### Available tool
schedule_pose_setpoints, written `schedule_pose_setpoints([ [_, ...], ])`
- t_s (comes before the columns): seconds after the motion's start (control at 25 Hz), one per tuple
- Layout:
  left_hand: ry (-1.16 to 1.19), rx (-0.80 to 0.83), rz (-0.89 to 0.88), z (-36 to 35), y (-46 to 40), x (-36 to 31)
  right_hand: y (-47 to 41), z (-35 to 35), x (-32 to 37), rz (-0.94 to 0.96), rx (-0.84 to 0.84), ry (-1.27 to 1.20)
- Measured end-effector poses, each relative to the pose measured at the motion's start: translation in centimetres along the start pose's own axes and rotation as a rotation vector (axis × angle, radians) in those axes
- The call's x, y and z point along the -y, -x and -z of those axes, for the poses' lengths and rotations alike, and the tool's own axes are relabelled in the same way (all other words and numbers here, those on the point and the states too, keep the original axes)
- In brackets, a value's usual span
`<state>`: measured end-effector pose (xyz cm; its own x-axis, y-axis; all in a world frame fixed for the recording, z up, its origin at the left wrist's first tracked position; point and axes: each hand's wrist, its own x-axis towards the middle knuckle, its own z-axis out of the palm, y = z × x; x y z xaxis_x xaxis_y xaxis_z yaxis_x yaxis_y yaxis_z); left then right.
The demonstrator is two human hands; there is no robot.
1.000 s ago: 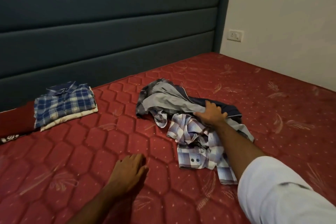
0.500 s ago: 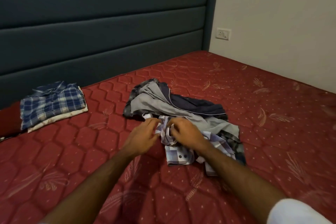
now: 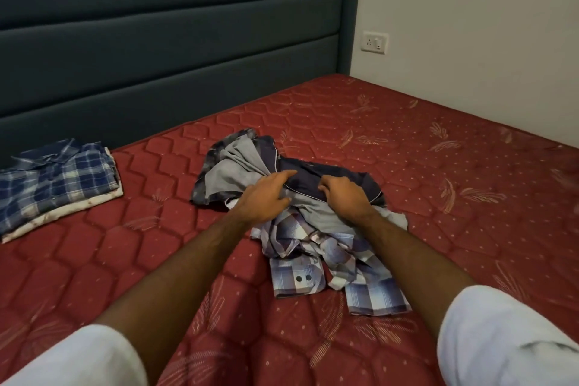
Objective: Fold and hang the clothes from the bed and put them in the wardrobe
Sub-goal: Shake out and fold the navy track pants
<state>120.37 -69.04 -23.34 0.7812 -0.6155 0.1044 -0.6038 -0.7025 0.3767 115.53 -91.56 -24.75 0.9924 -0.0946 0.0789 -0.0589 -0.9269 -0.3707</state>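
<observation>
At six o'clock, nearest the camera, two white sleeves [image 3: 507, 338] are framing the forearms reaching toward twelve o'clock over the red quilted mattress [image 3: 94, 276].

Just past them, at the centre, a light checked shirt [image 3: 313, 263] is lying crumpled, one buttoned cuff flat toward six o'clock; it forms the near edge of the unfolded heap.

Next item: left hand [image 3: 266, 197], resting on the heap where a grey garment [image 3: 228, 175] is bunching, fingers lightly curled and pressing into the cloth. Whether this grip is actually pinching fabric cannot be told.

Beside it at three o'clock: right hand [image 3: 344, 197], fingers curling into a dark navy garment [image 3: 338, 180] with pale piping; it appears to be gathering that cloth, though the fingertips are hidden.

At nine o'clock, well apart from the heap: a folded blue plaid shirt [image 3: 59, 178] lying on a pale folded piece, near the teal headboard [image 3: 172, 56]. At one o'clock: a wall socket [image 3: 375, 42].

Judgement: one garment is being separated for folding. Doing this well probably calls for finding a collar or shoulder seam, lifting that single piece clear so the tangled others are staying down, then spreading it flat on the free mattress. No wardrobe is showing.
</observation>
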Motion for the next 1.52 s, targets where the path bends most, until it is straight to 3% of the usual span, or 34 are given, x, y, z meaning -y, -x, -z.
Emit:
schedule_pose_setpoints([
  [0.08,-0.019,0.051,0.028,-0.8,0.5,-0.4,-0.4,1.0,0.5,-0.096,0.069,-0.208],
  [0.16,0.001,-0.011,0.014,-0.3,1.6,-1.4,-1.3,4.3,2.6,-0.138,0.059,-0.499],
  [0.24,0.138,-0.118,-0.002,1.7,1.9,-2.7,-1.0,9.0,6.4,-0.037,0.086,-0.644],
  [0.4,0.609,-0.281,0.058,9.6,1.9,-7.9,2.2,18.6,15.6,0.230,0.140,-0.634],
  [0.48,0.627,-0.429,0.142,14.8,2.8,-10.2,4.8,22.6,19.1,0.360,0.132,-0.871],
  [0.56,0.832,-0.625,0.176,20.0,3.9,-11.7,6.5,24.6,20.6,0.445,0.083,-1.052],
  [0.64,1.120,-0.895,0.126,26.3,6.2,-13.5,8.1,23.9,21.0,0.471,-0.066,-0.826],
  [0.72,1.289,-1.039,0.061,31.7,9.8,-14.6,9.0,21.0,21.3,0.429,-0.180,-0.492],
  [0.8,1.212,-1.093,0.035,35.6,15.1,-14.6,10.0,19.5,23.4,0.377,-0.208,-0.465],
  [0.88,0.993,-1.171,0.067,38.4,21.0,-12.2,10.3,19.9,27.9,0.357,-0.202,-0.651],
  [1.0,0.740,-1.276,0.294,42.0,30.4,-6.0,10.2,22.2,36.7,0.450,-0.202,-0.918],
  [1.12,0.728,-1.278,0.448,44.5,38.7,-1.9,10.3,24.3,45.0,0.608,-0.172,-1.015],
  [1.2,0.727,-1.179,0.376,45.5,43.4,-0.6,10.8,25.3,49.6,0.651,-0.225,-1.033],
  [1.32,0.465,-0.885,0.248,45.7,49.6,0.4,11.4,24.7,53.8,0.599,-0.326,-0.986],
  [1.44,-0.036,-0.740,0.358,45.0,54.2,3.1,13.0,23.5,55.4,0.660,-0.375,-0.927],
  [1.52,-0.104,-0.638,0.450,43.5,57.1,5.3,14.8,23.3,55.1,0.753,-0.247,-0.910],
])
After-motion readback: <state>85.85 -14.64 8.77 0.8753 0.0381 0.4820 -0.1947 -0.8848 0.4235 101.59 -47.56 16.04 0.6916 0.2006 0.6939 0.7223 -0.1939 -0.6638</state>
